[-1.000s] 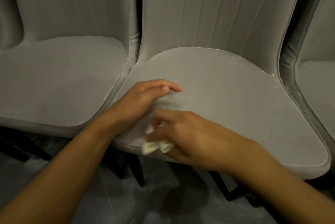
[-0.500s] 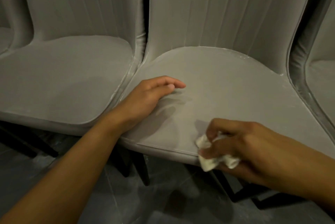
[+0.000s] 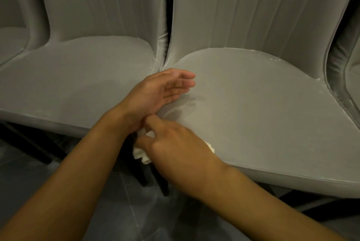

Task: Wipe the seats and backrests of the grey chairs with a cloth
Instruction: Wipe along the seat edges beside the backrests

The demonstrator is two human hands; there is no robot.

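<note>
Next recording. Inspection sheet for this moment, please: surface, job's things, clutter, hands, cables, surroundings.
Surface: grey chair seat, pale specks along its rear seam; ribbed backrest behind it.
Job's things: white cloth, crumpled, at the seat's front left corner.
Clutter: nothing seen.
Hands: left hand has straight fingers, at the seat's left edge; right hand grips the cloth.
Cables: nothing seen.
Surroundings: neighbouring chair close on the left, parts of further ones at both frame edges; dark chair legs; dark tiled floor.
</note>
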